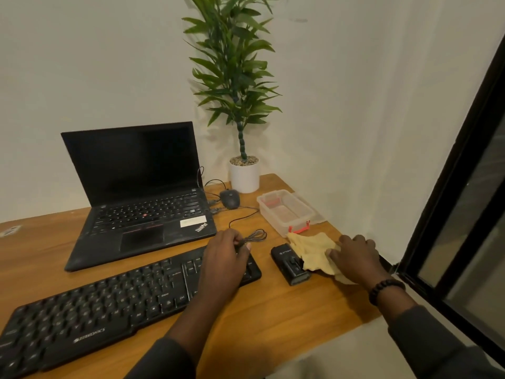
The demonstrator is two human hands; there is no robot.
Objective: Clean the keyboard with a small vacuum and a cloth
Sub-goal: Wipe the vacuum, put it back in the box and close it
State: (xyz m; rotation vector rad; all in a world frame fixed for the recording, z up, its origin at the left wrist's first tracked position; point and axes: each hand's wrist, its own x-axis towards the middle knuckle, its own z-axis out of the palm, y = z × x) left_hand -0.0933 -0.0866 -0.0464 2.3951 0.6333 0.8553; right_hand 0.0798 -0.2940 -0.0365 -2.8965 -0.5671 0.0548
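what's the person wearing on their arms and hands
Both arms wear dark grey long sleeves, pushed up the forearms. The right wrist carries a bracelet of round dark beads. The left hand and right hand are bare: no gloves, no rings visible.

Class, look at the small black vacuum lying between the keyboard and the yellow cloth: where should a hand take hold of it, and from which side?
Grip the small vacuum across its long sides, near the middle, coming from above. It lies flat on the desk, so only the top and sides are free. The yellow cloth drapes over its right edge, so the near end looks easiest.
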